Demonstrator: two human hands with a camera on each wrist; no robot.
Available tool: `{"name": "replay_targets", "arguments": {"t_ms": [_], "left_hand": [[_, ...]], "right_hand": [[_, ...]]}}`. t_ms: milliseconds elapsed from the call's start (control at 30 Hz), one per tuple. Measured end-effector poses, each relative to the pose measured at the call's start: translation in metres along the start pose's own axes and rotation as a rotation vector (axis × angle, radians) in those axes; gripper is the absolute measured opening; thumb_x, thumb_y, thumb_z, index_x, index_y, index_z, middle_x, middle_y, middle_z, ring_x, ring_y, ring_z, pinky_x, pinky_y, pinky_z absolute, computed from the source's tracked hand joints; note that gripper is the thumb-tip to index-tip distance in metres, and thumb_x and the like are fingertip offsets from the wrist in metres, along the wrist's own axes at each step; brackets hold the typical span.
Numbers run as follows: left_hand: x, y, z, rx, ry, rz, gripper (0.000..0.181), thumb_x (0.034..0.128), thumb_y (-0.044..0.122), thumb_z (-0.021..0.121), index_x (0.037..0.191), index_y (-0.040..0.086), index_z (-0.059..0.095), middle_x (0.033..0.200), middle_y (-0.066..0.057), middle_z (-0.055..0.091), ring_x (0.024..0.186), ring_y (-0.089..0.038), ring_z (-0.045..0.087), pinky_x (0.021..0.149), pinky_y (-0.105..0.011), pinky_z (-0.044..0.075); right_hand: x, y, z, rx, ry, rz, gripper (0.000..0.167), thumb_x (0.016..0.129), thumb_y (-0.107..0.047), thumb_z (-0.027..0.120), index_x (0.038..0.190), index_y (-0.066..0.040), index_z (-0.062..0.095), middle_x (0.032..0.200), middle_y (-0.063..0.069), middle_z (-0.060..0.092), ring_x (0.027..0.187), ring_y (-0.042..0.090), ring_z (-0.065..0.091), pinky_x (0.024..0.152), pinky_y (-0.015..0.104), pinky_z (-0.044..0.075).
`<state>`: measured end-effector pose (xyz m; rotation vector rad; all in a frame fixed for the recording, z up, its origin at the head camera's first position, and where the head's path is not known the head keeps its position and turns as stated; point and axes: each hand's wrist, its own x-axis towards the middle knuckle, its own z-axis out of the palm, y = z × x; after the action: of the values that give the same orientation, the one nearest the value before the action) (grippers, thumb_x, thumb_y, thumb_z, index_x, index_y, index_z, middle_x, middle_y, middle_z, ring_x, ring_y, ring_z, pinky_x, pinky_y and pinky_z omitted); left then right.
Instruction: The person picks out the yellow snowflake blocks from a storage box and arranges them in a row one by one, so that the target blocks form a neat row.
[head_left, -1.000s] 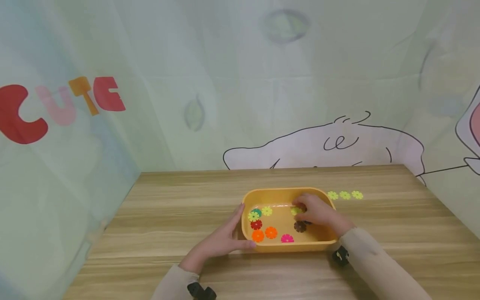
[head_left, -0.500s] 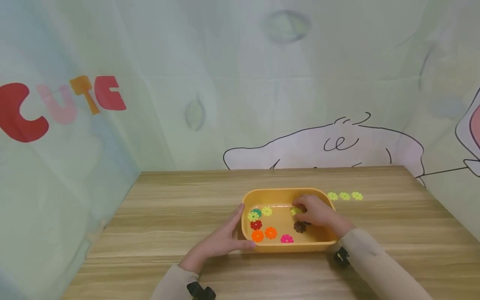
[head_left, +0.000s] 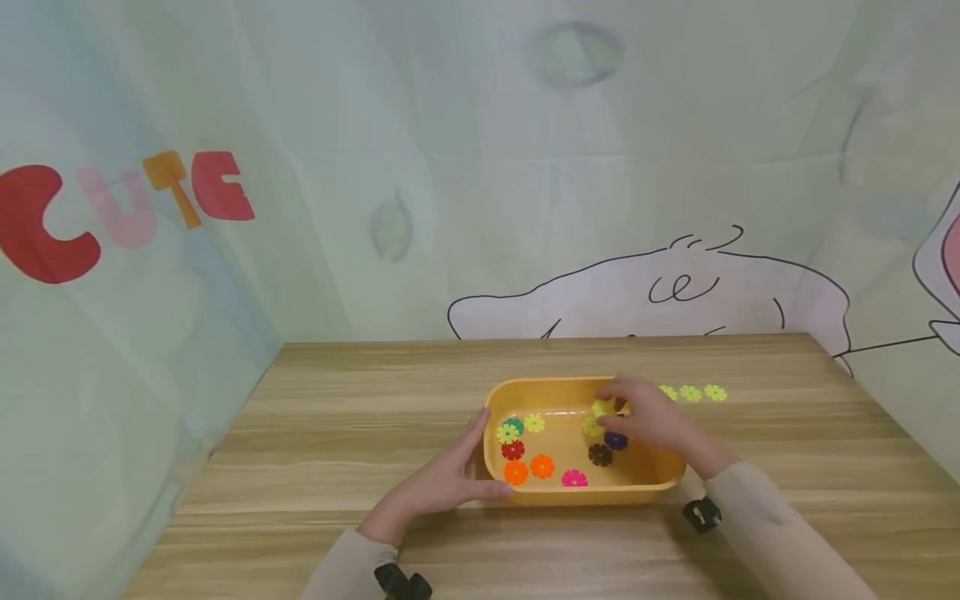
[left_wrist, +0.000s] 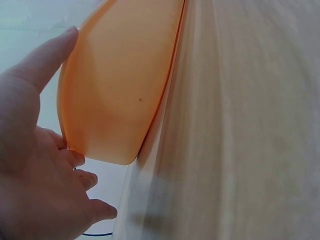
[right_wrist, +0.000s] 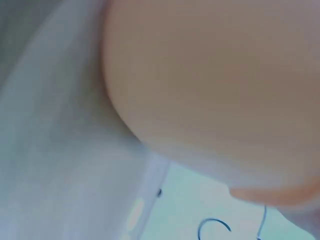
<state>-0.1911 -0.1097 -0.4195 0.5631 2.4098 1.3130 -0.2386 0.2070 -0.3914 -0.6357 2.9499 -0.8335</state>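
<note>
An orange-yellow plastic basin (head_left: 558, 493) holds several notched, flower-shaped building discs. My left hand (head_left: 442, 479) rests against the basin's left end, thumb on the front rim and fingers along the side. In the left wrist view, that hand (left_wrist: 40, 145) touches the basin's wall (left_wrist: 120, 80) with spread fingers. Above the basin's right part, my right hand (head_left: 656, 421) pinches a yellow flower disc (head_left: 602, 408). Another yellow disc (head_left: 592, 427) lies just below it, with a dark blue disc (head_left: 616, 441) and a brown disc (head_left: 600, 455) nearby. The right wrist view shows mostly blurred skin.
Yellow discs (head_left: 690, 393) lie in a row on the wooden table (head_left: 337, 425), right behind the basin. Inside the basin's left half are orange (head_left: 542, 466), red (head_left: 513, 450), green and yellow discs, and a pink disc (head_left: 574, 478) near the front. A printed curtain (head_left: 480, 167) hangs behind.
My right hand has risen and moved right with a yellow disc between its fingers, uncovering the dark blue disc and another yellow one. My left hand stays put.
</note>
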Motion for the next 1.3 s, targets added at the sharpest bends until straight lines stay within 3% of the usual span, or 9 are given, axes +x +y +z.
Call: {"name": "replay_targets", "arguments": {"t_ms": [267, 633, 1033, 1300], "left_hand": [[0.000, 0.000, 0.000, -0.005, -0.007, -0.003, 0.111, 0.0765, 0.048, 0.078, 0.157, 0.021, 0.005, 0.163, -0.004, 0.001, 0.149, -0.031, 0.004, 0.115, -0.060, 0.014], [0.000, 0.001, 0.000, 0.004, 0.000, -0.002, 0.110, 0.0773, 0.047, 0.078, 0.157, 0.020, 0.006, 0.163, -0.004, 0.001, 0.149, -0.032, 0.005, 0.115, -0.060, 0.014], [0.000, 0.002, 0.000, 0.021, 0.003, 0.004, 0.111, 0.0771, 0.047, 0.078, 0.157, 0.020, 0.006, 0.163, -0.005, 0.000, 0.148, -0.032, 0.005, 0.115, -0.059, 0.015], [-0.001, 0.001, 0.000, 0.030, 0.004, 0.006, 0.111, 0.0768, 0.047, 0.078, 0.157, 0.020, 0.006, 0.163, -0.005, 0.001, 0.148, -0.032, 0.006, 0.115, -0.059, 0.015]], "right_hand": [[-0.014, 0.010, -0.035, -0.041, 0.083, -0.009, 0.031, 0.085, -0.017, 0.073, 0.111, -0.001, 0.068, 0.104, 0.009, 0.065, 0.088, 0.021, 0.058, 0.067, 0.029, 0.051], [-0.037, 0.054, -0.075, -0.062, 0.181, 0.077, 0.039, 0.089, -0.018, 0.070, 0.117, 0.007, 0.063, 0.115, 0.024, 0.062, 0.092, 0.031, 0.059, 0.074, 0.042, 0.055], [-0.047, 0.107, -0.090, -0.089, 0.180, 0.201, 0.045, 0.092, -0.020, 0.066, 0.120, 0.014, 0.056, 0.119, 0.036, 0.055, 0.097, 0.047, 0.058, 0.076, 0.055, 0.053], [-0.047, 0.134, -0.090, -0.070, 0.172, 0.259, 0.044, 0.092, -0.015, 0.063, 0.119, 0.019, 0.054, 0.120, 0.040, 0.053, 0.100, 0.052, 0.056, 0.076, 0.055, 0.053]]}}
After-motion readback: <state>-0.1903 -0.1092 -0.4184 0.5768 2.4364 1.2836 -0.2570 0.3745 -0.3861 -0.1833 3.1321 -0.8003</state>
